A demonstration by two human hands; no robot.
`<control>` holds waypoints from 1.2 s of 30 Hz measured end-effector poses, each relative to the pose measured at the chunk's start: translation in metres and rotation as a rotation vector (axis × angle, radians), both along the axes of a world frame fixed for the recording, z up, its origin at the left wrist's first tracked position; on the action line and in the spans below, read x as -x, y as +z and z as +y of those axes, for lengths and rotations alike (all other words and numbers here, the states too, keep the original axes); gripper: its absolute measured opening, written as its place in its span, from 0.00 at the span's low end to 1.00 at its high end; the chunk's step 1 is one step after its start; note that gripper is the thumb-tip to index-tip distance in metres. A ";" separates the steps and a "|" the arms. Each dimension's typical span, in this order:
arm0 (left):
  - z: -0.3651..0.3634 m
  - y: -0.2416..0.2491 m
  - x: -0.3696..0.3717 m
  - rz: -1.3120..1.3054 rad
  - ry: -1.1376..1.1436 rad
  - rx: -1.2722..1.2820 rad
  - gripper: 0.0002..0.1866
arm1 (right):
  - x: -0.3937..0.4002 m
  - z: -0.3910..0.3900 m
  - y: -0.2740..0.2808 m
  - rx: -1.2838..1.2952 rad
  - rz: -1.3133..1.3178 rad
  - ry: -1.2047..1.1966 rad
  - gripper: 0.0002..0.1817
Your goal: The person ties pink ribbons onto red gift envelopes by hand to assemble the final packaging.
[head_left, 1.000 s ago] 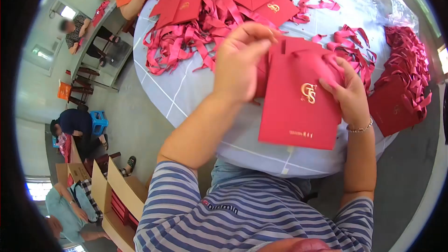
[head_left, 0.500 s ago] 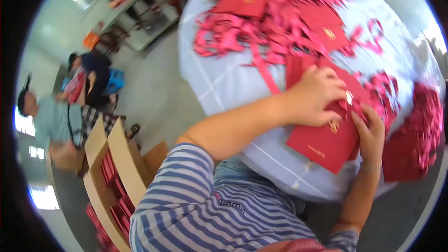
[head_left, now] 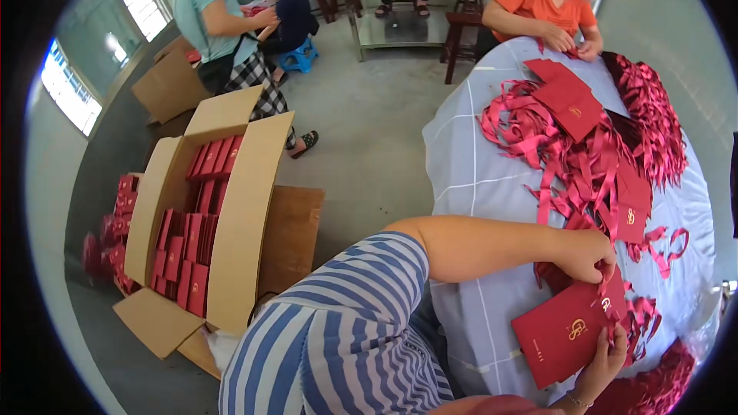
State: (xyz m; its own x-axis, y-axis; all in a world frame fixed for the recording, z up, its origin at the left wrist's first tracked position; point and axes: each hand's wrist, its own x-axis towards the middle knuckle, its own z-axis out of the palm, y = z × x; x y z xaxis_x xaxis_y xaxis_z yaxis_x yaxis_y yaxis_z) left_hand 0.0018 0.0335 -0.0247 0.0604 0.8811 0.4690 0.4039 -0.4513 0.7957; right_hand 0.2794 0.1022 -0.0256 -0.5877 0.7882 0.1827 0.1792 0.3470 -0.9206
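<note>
On the table in front of me lies a flat red paper pouch (head_left: 557,334) with gold lettering. Its right end is overlapped by another red piece with a gold mark. My left hand (head_left: 588,256) is closed in a pinch on a strip of red ribbon at the pouch's upper right corner. Close by, my right hand (head_left: 604,361) has its thumb and fingers pinched on ribbon at the right edge. The fingers partly hide the ribbon there. Loose red ribbons (head_left: 644,321) lie just right of the hands, and more red pouches (head_left: 633,204) lie beyond them.
Bundled ribboned pouches (head_left: 653,119) line the table's far edge. Across the table (head_left: 461,157), a person in an orange shirt (head_left: 530,4) handles ribbon. A carton (head_left: 265,184) of red packets stands on my left. Several other people are farther back.
My view has swung left, bringing the carton and the orange-shirted person into sight. My left hand, earlier spread over the pouch, now pinches ribbon. My right hand stays at the pouch's edge.
</note>
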 end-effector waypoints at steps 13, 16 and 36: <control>0.006 -0.006 0.005 0.068 0.772 -0.341 0.33 | 0.013 -0.016 -0.002 -0.037 0.004 0.049 0.03; 0.001 0.001 0.004 0.172 0.542 -0.484 0.24 | 0.015 -0.013 -0.003 -0.135 -0.063 0.020 0.03; -0.013 -0.012 -0.029 0.433 -0.079 -0.171 0.18 | 0.018 -0.025 0.014 -0.452 -0.245 0.000 0.09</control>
